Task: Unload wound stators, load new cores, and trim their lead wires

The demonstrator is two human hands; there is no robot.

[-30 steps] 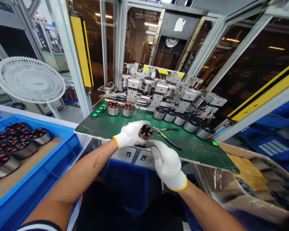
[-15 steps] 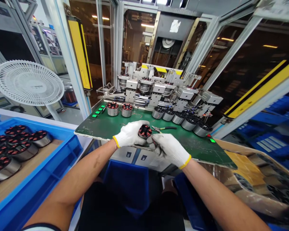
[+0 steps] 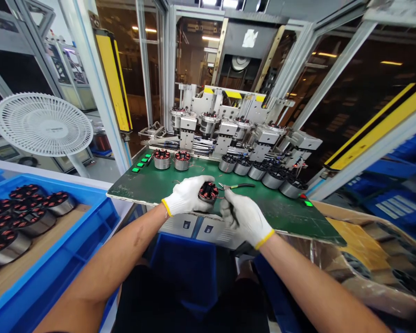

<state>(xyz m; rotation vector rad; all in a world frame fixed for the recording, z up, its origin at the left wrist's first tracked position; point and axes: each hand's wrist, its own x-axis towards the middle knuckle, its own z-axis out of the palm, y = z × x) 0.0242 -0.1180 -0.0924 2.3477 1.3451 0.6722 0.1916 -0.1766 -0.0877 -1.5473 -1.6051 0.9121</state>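
My left hand [image 3: 187,196], in a white glove, is closed around a small metal stator with red copper windings [image 3: 208,191], held just above the front of the green work plate [image 3: 149,182]. My right hand [image 3: 245,216], also gloved, is closed on one dark handle of a pair of pliers [image 3: 238,186]. The pliers' jaws lie right next to the stator, and their other handle sticks out to the right over the plate.
Two wound stators [image 3: 172,159] and a row of several dark ones [image 3: 260,171] stand at the plate's back, before a winding machine [image 3: 225,129]. A blue crate [image 3: 55,259] of wound stators lies left, a fan [image 3: 43,124] behind it. A plastic-lined box [image 3: 360,259] lies right.
My right hand rose from below the plate's edge, took hold of the pliers that lay on the plate and brought them to the stator. The left hand has kept still.
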